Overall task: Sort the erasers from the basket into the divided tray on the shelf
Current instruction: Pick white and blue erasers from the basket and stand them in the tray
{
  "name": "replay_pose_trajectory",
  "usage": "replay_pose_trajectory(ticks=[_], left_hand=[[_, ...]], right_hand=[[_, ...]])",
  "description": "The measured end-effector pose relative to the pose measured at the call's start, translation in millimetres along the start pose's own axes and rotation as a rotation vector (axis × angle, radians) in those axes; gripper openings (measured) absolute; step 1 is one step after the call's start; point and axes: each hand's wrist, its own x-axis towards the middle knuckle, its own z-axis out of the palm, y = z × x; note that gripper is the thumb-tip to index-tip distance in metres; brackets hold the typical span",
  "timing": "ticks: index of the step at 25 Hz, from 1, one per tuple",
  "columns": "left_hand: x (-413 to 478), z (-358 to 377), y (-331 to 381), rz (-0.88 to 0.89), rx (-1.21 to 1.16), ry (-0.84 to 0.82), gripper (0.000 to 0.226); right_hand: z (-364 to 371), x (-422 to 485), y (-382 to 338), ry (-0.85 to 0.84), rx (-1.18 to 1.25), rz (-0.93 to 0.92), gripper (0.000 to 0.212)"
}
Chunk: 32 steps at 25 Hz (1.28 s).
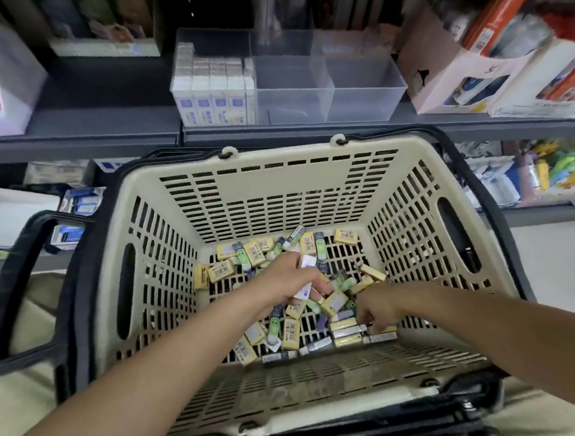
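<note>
Firmly clasped white erasers (pixel 308 264) inside left grip (pixel 288 279); right grip (pixel 373 312) in basket (pixel 282 180), state unclear.

barcodes on erasers (pixel 345 237), no legible text

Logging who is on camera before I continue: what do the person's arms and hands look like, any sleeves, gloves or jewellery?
The left arm and right arm show no sleeve up to the frame edge. The left hand and right hand wear no gloves. No watch, bracelet or ring is visible, though blur could hide something small.
</note>
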Motion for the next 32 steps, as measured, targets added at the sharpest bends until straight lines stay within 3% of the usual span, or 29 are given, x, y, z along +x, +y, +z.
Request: replay_pose_trajectory(ticks=[1,5,11,14,16,18,23,26,29,30,32], left_hand=[[2,0,-3,-0.002,-0.013,-0.002,0.026],[14,1,-12,-0.031,-0.066,0.002,0.024],[23,-6,-30,-0.136,-0.122,0.038,0.021],[28,-6,-33,-0.164,-0.138,0.036,0.028],[29,-7,-35,-0.169,-0.138,-0.007,0.021],[29,-7,-36,-0.169,-0.081,-0.079,0.012],[27,-4,-34,-0.164,-0.039,-0.194,0.013],[25,-13,-29,-0.145,-0.139,-0.215,0.019],[23,-12,-31,-0.19,-0.094,-0.25,0.026],[24,-10,-33,-0.203,-0.047,-0.245,0.025],[25,-7,-37,-0.211,0.015,-0.219,0.018]], right_hand=[[4,3,-1,0.013,-0.006,-0.013,0.022],[15,15,-9,0.103,0.003,-0.014,0.047],[12,15,-2,0.103,-0.033,-0.037,0.045],[14,15,0,0.124,-0.041,-0.086,0.034],[13,17,-2,0.173,0.003,-0.096,0.029],[6,17,-4,0.226,0.176,-0.11,0.024],[-9,10,-13,0.28,0.832,-0.183,0.012],[-18,6,-13,0.343,1.028,-0.21,0.01],[-21,5,-11,0.32,1.177,-0.204,0.013],[-20,4,-8,0.3,1.142,-0.169,0.012],[-17,-1,2,0.244,0.767,-0.053,0.008]])
